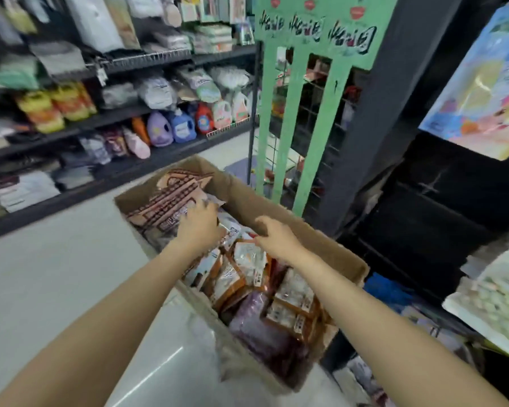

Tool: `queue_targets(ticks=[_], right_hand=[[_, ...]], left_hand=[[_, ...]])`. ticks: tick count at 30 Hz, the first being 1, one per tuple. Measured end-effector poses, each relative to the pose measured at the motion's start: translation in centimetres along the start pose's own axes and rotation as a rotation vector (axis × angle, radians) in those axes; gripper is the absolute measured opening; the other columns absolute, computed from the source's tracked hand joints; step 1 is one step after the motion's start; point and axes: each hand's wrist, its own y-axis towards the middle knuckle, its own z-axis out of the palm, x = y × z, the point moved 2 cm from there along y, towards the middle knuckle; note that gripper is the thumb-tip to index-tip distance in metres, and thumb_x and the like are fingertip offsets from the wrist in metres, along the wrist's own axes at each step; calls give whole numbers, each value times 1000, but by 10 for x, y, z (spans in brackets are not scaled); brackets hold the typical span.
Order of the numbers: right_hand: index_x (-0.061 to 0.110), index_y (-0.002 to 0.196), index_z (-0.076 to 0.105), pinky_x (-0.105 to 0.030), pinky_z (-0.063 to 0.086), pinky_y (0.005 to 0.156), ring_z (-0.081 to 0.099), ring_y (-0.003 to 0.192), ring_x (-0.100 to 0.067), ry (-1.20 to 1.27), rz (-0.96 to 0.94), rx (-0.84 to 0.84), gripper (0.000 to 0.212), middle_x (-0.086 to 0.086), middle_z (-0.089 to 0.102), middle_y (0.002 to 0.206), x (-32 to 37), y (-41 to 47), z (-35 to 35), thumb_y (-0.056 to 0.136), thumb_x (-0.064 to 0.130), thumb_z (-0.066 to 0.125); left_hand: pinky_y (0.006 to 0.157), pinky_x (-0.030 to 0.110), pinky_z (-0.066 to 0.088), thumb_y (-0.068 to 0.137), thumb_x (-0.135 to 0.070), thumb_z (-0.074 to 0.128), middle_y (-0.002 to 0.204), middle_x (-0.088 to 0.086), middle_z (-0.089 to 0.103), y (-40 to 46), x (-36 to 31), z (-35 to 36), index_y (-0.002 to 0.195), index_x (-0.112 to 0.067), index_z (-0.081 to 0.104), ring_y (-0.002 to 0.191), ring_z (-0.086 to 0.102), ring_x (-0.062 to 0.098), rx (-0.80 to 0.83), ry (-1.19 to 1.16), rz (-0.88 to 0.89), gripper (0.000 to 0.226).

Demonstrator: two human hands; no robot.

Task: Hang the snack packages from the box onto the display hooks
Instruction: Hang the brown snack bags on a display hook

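Cardboard box (279, 212) is being picked from: left hand (199, 227) and right hand (276, 237) reach the snack packages (247, 259), finger positions blurred beyond telling, so next comes gripping one by its top.

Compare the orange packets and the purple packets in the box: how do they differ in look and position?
The orange packets have pale printed fronts and lie in the middle of the cardboard box, right by the hands. The purple packets are darker, look plainer, and sit at the near end, away from both hands. Both kinds lie loose and tilted in the box.

Both bare arms reach forward and down.
Left hand (199, 227) palm-down, fingers blurred; right hand (275, 237) loosely curled.
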Motion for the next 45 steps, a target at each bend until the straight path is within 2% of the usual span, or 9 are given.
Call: queue_targets(ticks=[5,11,15,19,25,28,36,43,45], right_hand=[[13,151,14,-29,30,104,23,142,-28,229,-5,136,66,-4,19,157,35,36,45,97,14,52],[8,146,29,-30,36,99,40,132,-25,382,203,81,63,-10,35,149,41,84,72,94,29,57],[-8,90,60,-56,46,92,51,78,-24,411,257,61,31,-26,57,87,27,100,84,91,23,62],[10,67,51,-51,53,81,52,78,-26,527,169,-95,29,-10,49,77,24,79,74,95,17,55],[14,93,63,-35,58,71,67,80,-17,791,112,-238,13,-3,68,89,-1,41,28,97,15,50],[17,94,64,-34,54,79,65,89,-17,851,121,-292,12,-2,68,95,-20,28,5,96,19,53],[20,114,54,-14,48,74,60,100,-9,581,-11,-544,32,8,63,109,-32,-21,-92,86,11,67],[8,115,53,-19,50,68,64,76,1,615,-132,-976,36,5,66,92,-45,-106,-201,84,14,70],[23,126,46,-16,49,67,61,80,0,493,-125,-1056,51,8,60,100,-57,-133,-227,83,14,71]], left_hand=[[110,53,26,84,-47,61,157,14,1,12,50,17,151,-23,6,143,11,36,181,21,-41,90],[105,53,35,85,-41,62,157,10,12,23,74,39,151,-26,2,137,30,33,344,-30,10,90],[98,55,40,79,-40,68,144,11,35,21,77,40,149,-27,14,126,41,35,214,-151,48,89],[96,49,42,83,-38,64,126,3,49,18,70,20,136,-27,37,116,49,24,-20,-300,88,60],[110,43,28,85,-40,63,142,5,36,26,37,-18,140,-16,35,133,31,22,-349,-301,15,66],[102,39,40,89,-37,59,125,4,57,39,12,-39,128,-14,50,117,51,22,-319,-330,32,46],[76,30,46,90,-31,60,99,0,68,35,-101,-92,103,-20,66,89,59,17,-207,-381,442,18],[77,31,43,93,-33,55,91,1,66,8,-233,-136,102,-19,66,84,58,18,-224,-362,806,20],[80,32,41,94,-32,53,78,-6,54,-2,-272,-145,106,-19,66,82,53,16,-239,-327,895,22]])
